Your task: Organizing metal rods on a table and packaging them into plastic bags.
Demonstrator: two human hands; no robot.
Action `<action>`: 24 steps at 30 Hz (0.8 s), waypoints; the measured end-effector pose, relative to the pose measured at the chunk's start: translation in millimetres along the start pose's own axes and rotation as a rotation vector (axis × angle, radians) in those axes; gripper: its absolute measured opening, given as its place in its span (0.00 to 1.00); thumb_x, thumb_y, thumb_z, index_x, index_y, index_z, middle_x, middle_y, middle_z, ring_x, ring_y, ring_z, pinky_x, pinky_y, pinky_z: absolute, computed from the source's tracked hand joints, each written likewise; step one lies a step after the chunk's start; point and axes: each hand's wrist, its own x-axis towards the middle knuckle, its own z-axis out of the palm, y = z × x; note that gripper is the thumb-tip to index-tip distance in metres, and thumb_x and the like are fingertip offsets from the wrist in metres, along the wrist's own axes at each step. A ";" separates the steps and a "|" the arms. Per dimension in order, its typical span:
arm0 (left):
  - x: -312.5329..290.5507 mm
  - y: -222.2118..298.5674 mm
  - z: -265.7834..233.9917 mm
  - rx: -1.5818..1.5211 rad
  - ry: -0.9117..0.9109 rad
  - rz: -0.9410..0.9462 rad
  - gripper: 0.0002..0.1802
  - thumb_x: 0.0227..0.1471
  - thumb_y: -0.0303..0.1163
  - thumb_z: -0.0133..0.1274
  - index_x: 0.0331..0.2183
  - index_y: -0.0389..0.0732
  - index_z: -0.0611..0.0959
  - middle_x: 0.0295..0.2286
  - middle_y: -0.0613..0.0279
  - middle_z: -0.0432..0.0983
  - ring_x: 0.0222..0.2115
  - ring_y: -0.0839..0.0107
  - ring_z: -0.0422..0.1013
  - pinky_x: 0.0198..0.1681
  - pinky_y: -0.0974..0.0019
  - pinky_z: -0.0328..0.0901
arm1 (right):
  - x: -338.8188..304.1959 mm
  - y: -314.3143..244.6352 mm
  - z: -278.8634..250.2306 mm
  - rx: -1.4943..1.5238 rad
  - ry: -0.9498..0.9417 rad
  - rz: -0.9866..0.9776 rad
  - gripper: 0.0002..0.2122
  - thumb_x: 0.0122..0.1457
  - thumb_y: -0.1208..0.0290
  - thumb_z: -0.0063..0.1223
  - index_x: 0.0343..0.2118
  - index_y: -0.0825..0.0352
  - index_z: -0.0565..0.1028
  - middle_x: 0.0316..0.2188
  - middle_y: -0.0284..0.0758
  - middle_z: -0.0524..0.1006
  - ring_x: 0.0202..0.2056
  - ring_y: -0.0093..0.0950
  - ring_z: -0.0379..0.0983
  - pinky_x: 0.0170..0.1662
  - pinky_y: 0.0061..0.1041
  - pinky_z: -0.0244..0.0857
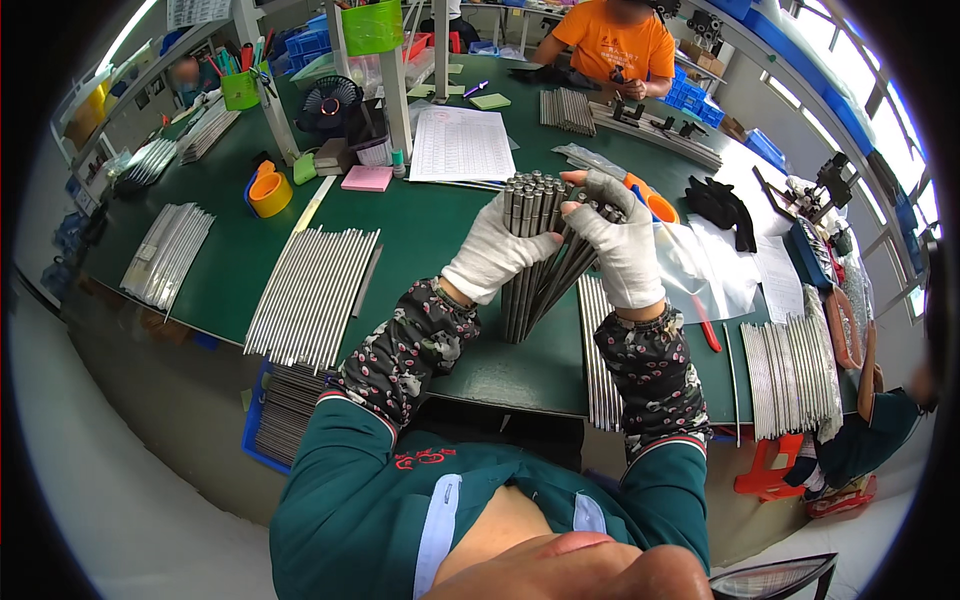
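Note:
A thick bundle of grey metal rods point(530, 275) stands roughly upright over the green table point(480, 375), its lower ends close together near the tabletop. My left hand point(492, 250), in a white glove with bare fingertips, wraps round the bundle's left side. On the right side, my right hand point(622, 245), gloved alike, curls its fingers over the upper ends of rods that lean outward from the rest. Left of the bundle lies a row of shiny rods point(310, 300). Another row of rods point(598, 360) lies under my right forearm, partly hidden.
More rods point(790, 375) lie at the right edge, others point(168, 255) at far left. Behind are a printed sheet point(460, 145), pink notes point(367, 178), yellow tape point(268, 192) and a black glove point(722, 210). A co-worker in orange point(620, 45) sits opposite. A blue crate point(265, 420) holds rods below.

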 end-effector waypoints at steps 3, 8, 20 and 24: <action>-1.8 4.1 -2.1 0.007 -0.009 -0.063 0.28 0.46 0.19 0.61 0.50 0.40 0.73 0.42 0.68 0.76 0.43 0.77 0.72 0.48 0.72 0.66 | 2.5 6.0 0.5 0.070 0.073 -0.035 0.14 0.50 0.79 0.59 0.42 0.69 0.75 0.31 0.26 0.72 0.32 0.14 0.66 0.39 0.15 0.63; -2.5 8.7 -2.8 0.018 -0.025 -0.115 0.27 0.47 0.20 0.61 0.50 0.40 0.73 0.42 0.68 0.76 0.43 0.77 0.72 0.47 0.72 0.66 | 2.0 1.0 4.2 0.113 0.027 -0.096 0.13 0.51 0.78 0.61 0.40 0.69 0.76 0.30 0.26 0.75 0.32 0.15 0.69 0.39 0.15 0.64; -2.7 16.1 3.4 -0.008 0.019 -0.150 0.23 0.48 0.21 0.61 0.48 0.38 0.75 0.41 0.66 0.77 0.41 0.76 0.73 0.46 0.72 0.68 | 6.3 3.9 -3.5 0.088 0.038 -0.126 0.11 0.52 0.79 0.58 0.40 0.69 0.77 0.30 0.27 0.74 0.33 0.15 0.68 0.41 0.15 0.63; -3.9 14.0 2.0 -0.037 -0.006 -0.102 0.22 0.49 0.22 0.61 0.47 0.38 0.75 0.39 0.66 0.77 0.41 0.76 0.73 0.46 0.72 0.68 | 5.9 -2.9 4.2 0.026 -0.010 0.024 0.11 0.51 0.78 0.59 0.39 0.69 0.76 0.30 0.26 0.74 0.32 0.14 0.68 0.40 0.15 0.63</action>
